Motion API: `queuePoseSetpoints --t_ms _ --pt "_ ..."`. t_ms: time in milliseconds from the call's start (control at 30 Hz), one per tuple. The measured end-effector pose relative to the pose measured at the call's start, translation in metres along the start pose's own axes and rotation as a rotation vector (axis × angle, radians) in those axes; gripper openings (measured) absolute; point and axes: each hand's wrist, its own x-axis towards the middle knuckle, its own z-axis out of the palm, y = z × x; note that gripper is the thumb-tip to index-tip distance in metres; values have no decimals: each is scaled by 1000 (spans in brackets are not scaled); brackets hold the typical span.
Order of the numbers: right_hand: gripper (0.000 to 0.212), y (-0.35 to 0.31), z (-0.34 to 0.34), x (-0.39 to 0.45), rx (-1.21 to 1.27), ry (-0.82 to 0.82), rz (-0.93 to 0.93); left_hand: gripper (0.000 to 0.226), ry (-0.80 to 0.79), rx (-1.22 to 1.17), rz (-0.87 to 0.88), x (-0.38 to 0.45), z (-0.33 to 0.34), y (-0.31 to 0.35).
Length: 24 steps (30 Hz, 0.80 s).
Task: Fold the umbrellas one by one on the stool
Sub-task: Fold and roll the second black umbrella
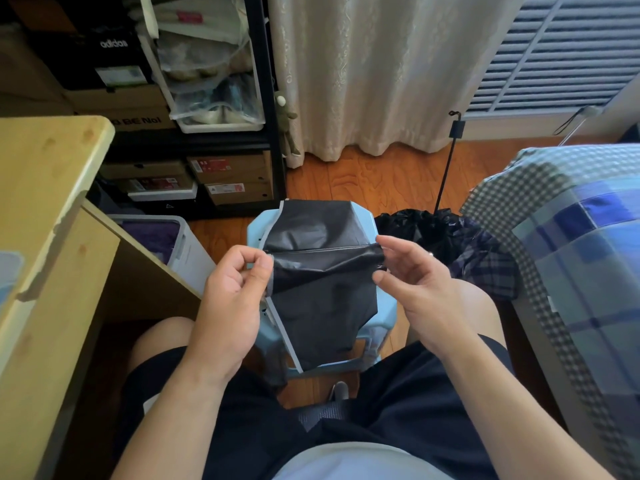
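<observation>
A black umbrella (322,271) with a pale grey trim lies flattened across the light blue stool (258,225) in front of my knees. My left hand (232,299) pinches the canopy's left edge between thumb and curled fingers. My right hand (415,282) holds the right end of a horizontal fold of fabric between thumb and fingertips. The stool's top is mostly hidden under the fabric. A second black umbrella (429,233), open and crumpled with its thin shaft (446,168) sticking up, lies on the floor to the right of the stool.
A wooden desk (45,209) stands at the left, with a white bin (187,247) beside it. A black shelf (207,109) of shoe boxes is behind. A checked blanket (571,244) covers the bed at right. Curtain (374,74) and wooden floor lie beyond.
</observation>
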Motion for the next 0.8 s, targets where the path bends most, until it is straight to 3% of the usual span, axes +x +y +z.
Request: queuePoseSetpoints --t_ms 133,233,300,467,600,733,800 --pt "34 1 4 2 -66 188 -132 21 0 -3 5 -1 -3 0" --pt "35 2 7 2 -86 243 -157 18 24 15 7 -1 -3 3" --pt "36 4 6 4 -161 227 -176 17 26 35 11 -2 -2 7" --pt "49 8 -2 8 -482 15 -196 15 -9 131 108 -5 2 14" --pt "33 7 -9 14 -539 70 -296 12 22 148 121 -8 5 21" --pt "26 6 -13 15 -574 88 -315 53 -79 222 155 -6 0 17" --pt "24 7 -15 16 -583 92 -315 38 -61 376 246 -6 2 17"
